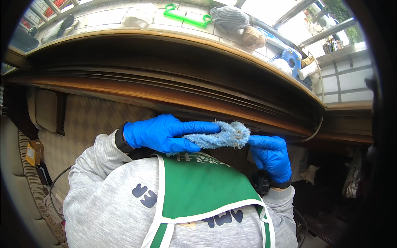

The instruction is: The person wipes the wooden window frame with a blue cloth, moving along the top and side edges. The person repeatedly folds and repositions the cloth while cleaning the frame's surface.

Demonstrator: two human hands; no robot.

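A light blue fluffy cloth (221, 138), folded or twisted into a thick roll, lies in my left hand (161, 133). This hand wears a blue glove, and its fingers stretch along both sides of the cloth. Brown dirt and loose fibres show on the cloth's right end. My right hand (272, 156), gloved in blue too, has its fingertips at that dirty end. Its other fingers are curled, and whether it pinches the cloth is unclear. Both hands are in front of the green apron (204, 186) on my chest, close to the brown wooden window frame (173, 83).
Beyond the frame, a tiled ledge (108, 17) bears a bright green plastic piece (187, 19), a grey ribbed cloth (230, 19), a white bundle (140, 15) and a blue ring-shaped object (291, 61). Metal bars (293, 13) stand outside. A cushioned seat (31, 204) runs along the left.
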